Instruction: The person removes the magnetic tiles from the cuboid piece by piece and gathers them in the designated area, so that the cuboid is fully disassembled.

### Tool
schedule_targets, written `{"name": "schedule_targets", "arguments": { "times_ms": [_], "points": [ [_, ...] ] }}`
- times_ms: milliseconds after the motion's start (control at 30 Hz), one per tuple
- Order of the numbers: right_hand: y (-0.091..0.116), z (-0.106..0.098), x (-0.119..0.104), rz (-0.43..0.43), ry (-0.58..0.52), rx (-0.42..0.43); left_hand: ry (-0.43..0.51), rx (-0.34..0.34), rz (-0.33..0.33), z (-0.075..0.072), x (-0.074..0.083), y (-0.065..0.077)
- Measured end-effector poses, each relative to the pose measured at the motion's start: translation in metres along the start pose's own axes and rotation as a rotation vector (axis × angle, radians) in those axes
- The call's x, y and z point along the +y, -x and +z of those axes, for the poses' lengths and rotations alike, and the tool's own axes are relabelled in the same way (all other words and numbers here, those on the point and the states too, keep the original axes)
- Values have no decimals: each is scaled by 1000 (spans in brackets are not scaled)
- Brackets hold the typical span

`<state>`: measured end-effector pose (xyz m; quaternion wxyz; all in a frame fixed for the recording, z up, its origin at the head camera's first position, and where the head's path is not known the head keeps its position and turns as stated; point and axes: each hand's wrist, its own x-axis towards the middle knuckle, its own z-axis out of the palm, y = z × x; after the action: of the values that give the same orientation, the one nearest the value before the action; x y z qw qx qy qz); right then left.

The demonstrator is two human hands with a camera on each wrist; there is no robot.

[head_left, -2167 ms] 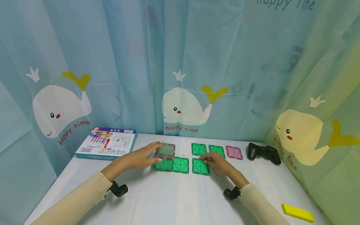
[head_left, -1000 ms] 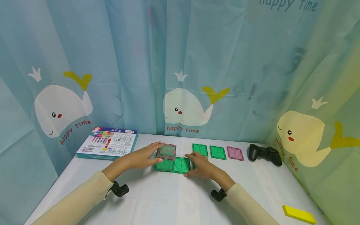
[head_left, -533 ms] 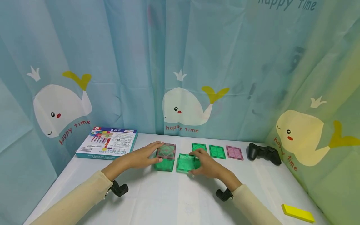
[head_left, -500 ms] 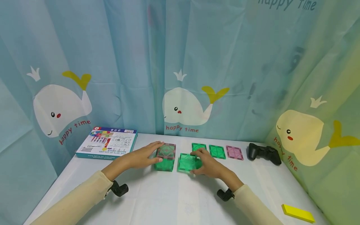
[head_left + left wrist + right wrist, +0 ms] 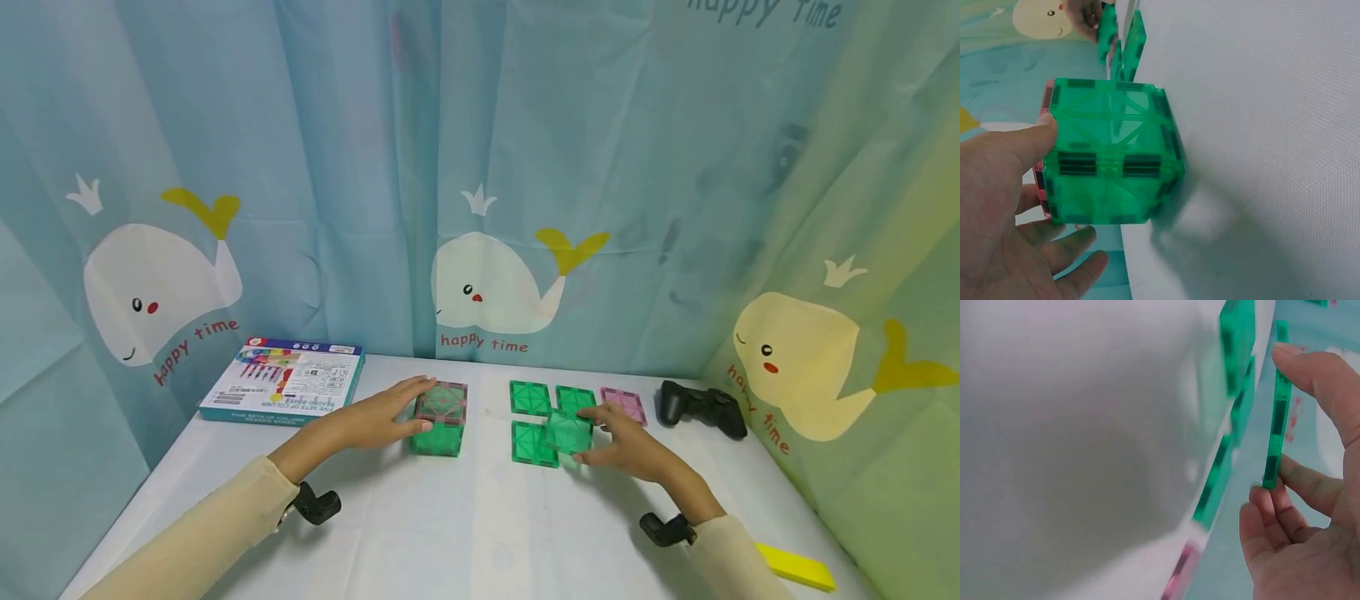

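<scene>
In the head view my left hand (image 5: 375, 417) holds a small box shape of magnetic tiles (image 5: 437, 441), green at the sides with a pink tile on top. The left wrist view shows my thumb on its upper edge and a finger behind it. My right hand (image 5: 630, 440) pinches a green square magnetic tile (image 5: 567, 432) by its edges, above the table. The right wrist view shows that tile (image 5: 1276, 419) edge-on between thumb and fingers. Under and behind it lie three flat green tiles (image 5: 530, 397) and a pink tile (image 5: 624, 405).
A flat boxed set (image 5: 281, 385) lies at the back left of the white table (image 5: 450, 525). A black game controller (image 5: 701, 408) sits at the back right. Near the right front edge is a yellow block (image 5: 797, 568), partly behind the right sleeve. A blue whale-print curtain (image 5: 360, 208) closes the back.
My right hand has taken the green tile from beside the box shape, lifted it and carried it right, over the flat green tiles. The left hand has stayed at the box shape.
</scene>
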<state>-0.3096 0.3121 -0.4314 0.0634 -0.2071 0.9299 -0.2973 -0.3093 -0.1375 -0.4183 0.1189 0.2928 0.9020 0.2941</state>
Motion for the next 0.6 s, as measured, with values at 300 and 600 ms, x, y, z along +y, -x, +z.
{"name": "schedule_targets", "arguments": {
  "times_ms": [300, 600],
  "points": [
    [16, -12, 28, 74, 11, -82, 4, -3, 2, 1, -1, 0],
    [17, -13, 29, 52, 12, -110, 4, 1, 5, 1, 0, 1]
  ]
}}
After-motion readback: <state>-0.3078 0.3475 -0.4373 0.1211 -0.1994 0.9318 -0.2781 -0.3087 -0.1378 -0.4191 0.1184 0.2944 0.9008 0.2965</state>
